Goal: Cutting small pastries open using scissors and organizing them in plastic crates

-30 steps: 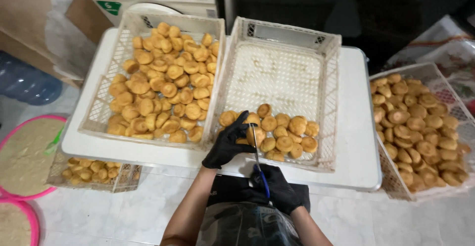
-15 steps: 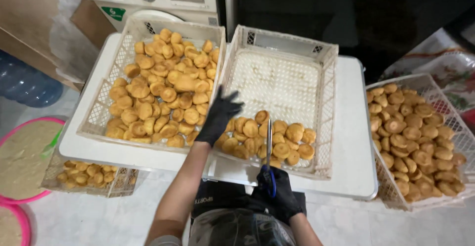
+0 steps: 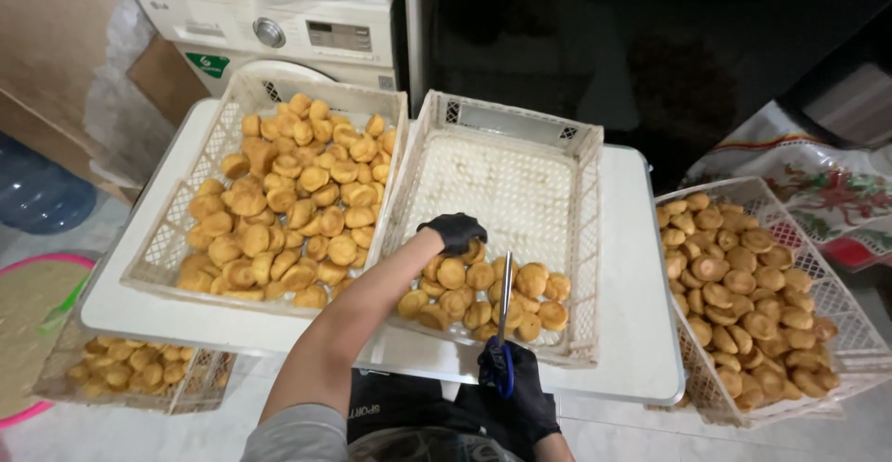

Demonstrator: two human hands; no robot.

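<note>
Black-gloved, the left hand (image 3: 453, 232) curls closed over golden pastries (image 3: 483, 295) heaped in the middle crate's (image 3: 576, 239) near end, while the right hand (image 3: 516, 388) grips blue-handled scissors (image 3: 504, 318) pointing upward beside that forearm, so 1 careless reach could nick the sleeve.

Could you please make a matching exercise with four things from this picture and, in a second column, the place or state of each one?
Things:
1. left hand
2. right hand
3. left crate
4. middle crate

Places or states:
A. filled almost completely with golden pastries
B. grips blue-handled scissors, blades pointing away
C. pastries only at its near end
D. gloved in black, resting on pastries in the middle crate

Pairs: 1-D, 2-B, 3-A, 4-C
</note>
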